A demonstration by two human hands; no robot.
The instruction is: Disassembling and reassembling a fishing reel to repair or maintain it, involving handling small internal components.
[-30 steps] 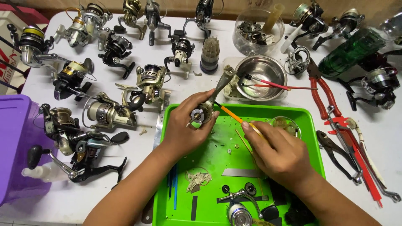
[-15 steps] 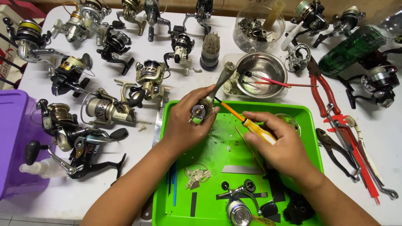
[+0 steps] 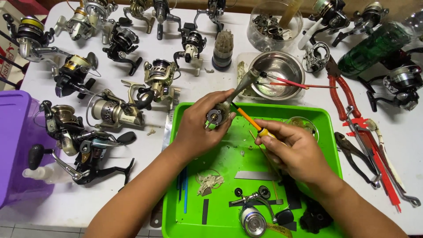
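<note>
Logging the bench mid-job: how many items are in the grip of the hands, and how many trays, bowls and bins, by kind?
Reel body, in left hand: 1
Orange-handled screwdriver, in right hand: 1
Green tray: 1
Metal bowl: 1
Purple bin: 1
Total: 5

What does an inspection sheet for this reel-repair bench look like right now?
Surface: white table, bright green plastic tray in the middle.
Job's things: grey fishing-reel body, orange-handled screwdriver tip at it.
Clutter: assembled spinning reels, round steel bowl, red-handled pliers, purple plastic bin.
Grips: left hand holds reel body; right hand holds screwdriver.
Cables: nothing seen.
Surroundings: green glass bottle.
</note>
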